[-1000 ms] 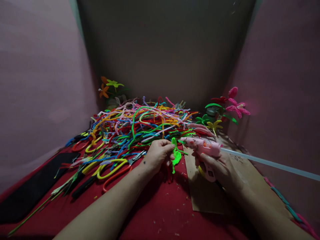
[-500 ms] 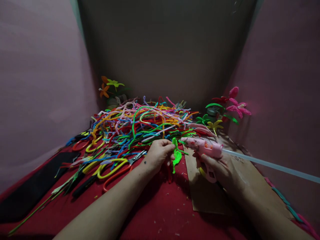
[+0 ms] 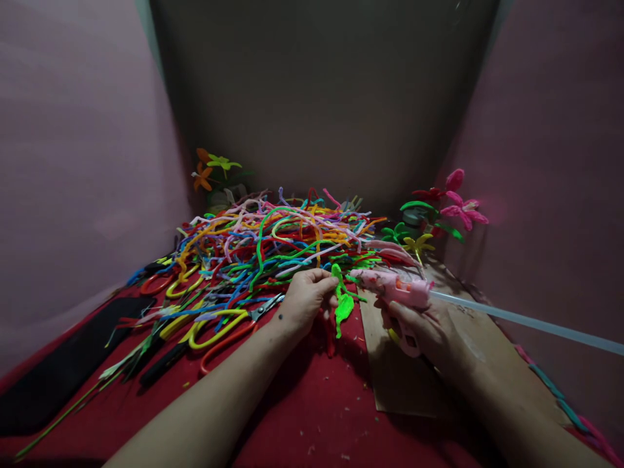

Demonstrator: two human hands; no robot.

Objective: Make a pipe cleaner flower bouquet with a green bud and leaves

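My left hand (image 3: 308, 299) pinches a bright green pipe-cleaner leaf (image 3: 344, 304) between thumb and fingers, over the red cloth. In my right hand (image 3: 429, 331) is a pink hot glue gun (image 3: 402, 291), held by its handle. A long translucent glue stick (image 3: 517, 320) sticks out of its back end. The gun's nozzle points left at the green piece; whether the two touch I cannot tell. Just behind both hands lies a heap of many-coloured pipe cleaners (image 3: 287, 237).
Left of my left arm lie scissors with yellow and red handles (image 3: 219, 330), and a flat black object (image 3: 63, 364). A brown board (image 3: 394, 383) lies under my right hand. Pipe-cleaner flowers stand at back left (image 3: 221, 162) and back right (image 3: 463, 209). Pinkish walls (image 3: 82, 162) rise on both sides.
The glue gun and my right hand have shifted very slightly left. The green leaf has tilted a little in my left fingers. Otherwise the scene looks the same.
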